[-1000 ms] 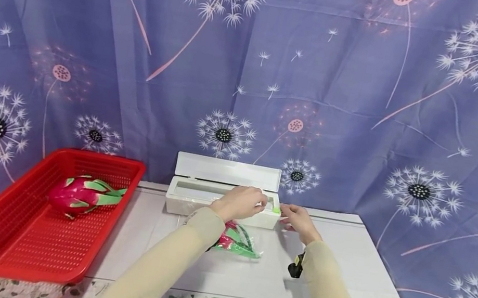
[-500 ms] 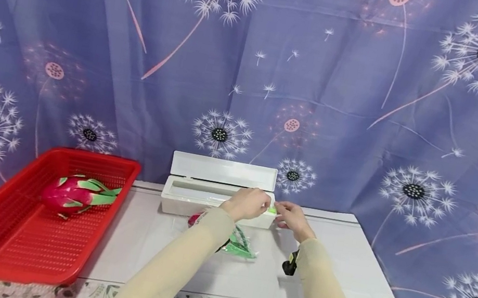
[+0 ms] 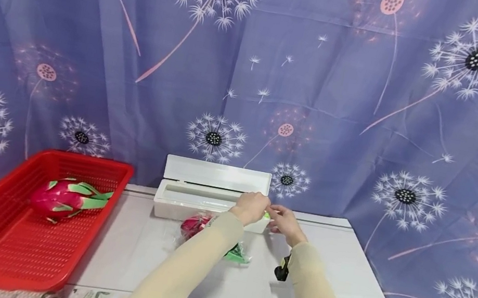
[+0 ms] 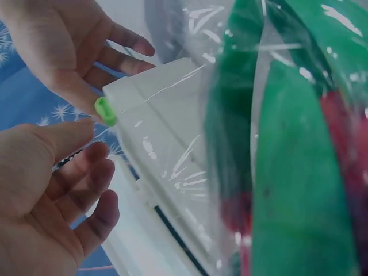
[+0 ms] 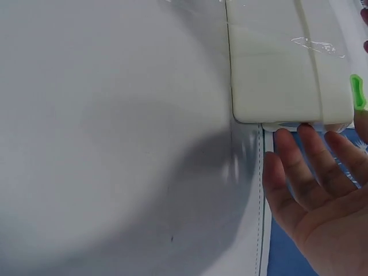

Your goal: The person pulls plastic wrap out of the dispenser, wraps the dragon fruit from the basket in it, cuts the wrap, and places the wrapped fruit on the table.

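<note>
A white cling film dispenser (image 3: 181, 208) stands at the back of the table with its lid raised. Clear film comes over its front, and a green cutter tab (image 5: 357, 92) sits at its right end. My right hand (image 3: 285, 223) touches that tab with the thumb, the other fingers lying relaxed by the dispenser's end. Just left of it, my left hand (image 3: 253, 208) hovers over the dispenser; in the left wrist view its fingers are loosely bent around nothing. A red and green dragon fruit (image 3: 194, 225) in clear film lies before the dispenser, partly hidden by the left sleeve.
A red plastic basket (image 3: 26, 256) at the left holds another dragon fruit (image 3: 62, 198) without film. A black wrist camera (image 3: 281, 269) shows beside the right sleeve. A purple dandelion-print curtain (image 3: 340, 108) hangs behind the white tabletop (image 3: 123, 245).
My left hand has moved right along the dispenser, close to the right hand. The right hand stays at the green tab. The whole view has shifted slightly.
</note>
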Demonstrator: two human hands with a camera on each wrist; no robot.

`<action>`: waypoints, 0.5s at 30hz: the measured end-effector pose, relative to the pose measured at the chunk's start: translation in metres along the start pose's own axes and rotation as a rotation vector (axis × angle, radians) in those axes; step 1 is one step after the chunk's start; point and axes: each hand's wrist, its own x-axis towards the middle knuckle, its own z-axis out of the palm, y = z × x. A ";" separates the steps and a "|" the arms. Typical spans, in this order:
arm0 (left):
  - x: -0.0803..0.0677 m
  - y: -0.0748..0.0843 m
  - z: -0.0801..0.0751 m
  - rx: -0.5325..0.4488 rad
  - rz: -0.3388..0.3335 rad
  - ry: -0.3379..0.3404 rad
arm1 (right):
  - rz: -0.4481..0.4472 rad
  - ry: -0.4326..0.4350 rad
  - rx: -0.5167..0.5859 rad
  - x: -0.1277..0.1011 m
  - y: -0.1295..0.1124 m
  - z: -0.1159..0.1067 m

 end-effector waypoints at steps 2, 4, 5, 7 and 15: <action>0.002 0.000 0.004 0.003 -0.013 0.006 | 0.011 0.004 0.003 -0.001 0.001 0.001; 0.003 0.000 0.007 -0.001 -0.013 0.010 | 0.018 0.009 0.003 -0.001 0.002 0.002; 0.003 0.000 0.009 -0.001 -0.008 0.012 | 0.022 0.016 0.005 -0.001 0.003 0.003; 0.004 -0.001 0.010 -0.006 -0.001 0.015 | 0.020 0.022 -0.003 -0.002 0.003 0.003; 0.009 -0.001 0.012 -0.006 -0.013 0.010 | 0.015 0.030 0.008 0.003 0.006 0.002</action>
